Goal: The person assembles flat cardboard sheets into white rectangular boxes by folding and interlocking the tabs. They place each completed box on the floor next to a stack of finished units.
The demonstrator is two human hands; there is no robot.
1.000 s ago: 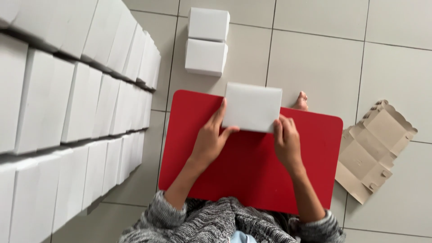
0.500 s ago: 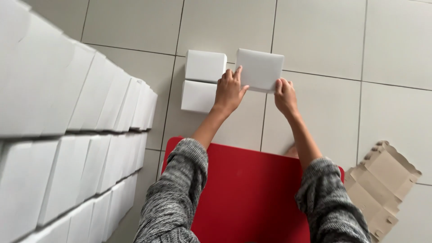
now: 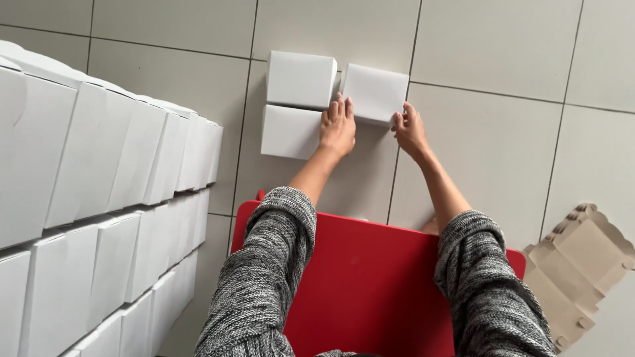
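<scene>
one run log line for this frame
left hand on white cardboard box | right hand at its edge | beside two white boxes | grey tiled floor

Single box [image 3: 374, 92] right of two boxes [image 3: 296, 106], beyond table [image 3: 370, 277].

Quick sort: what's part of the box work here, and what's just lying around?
In use:
- white box on the floor tiles, left hand and right hand both touching it
- two white boxes right beside it
- red board under the arms

Lying about:
- stacked rows of white boxes on the left
- flat brown cardboard blanks on the right
</scene>
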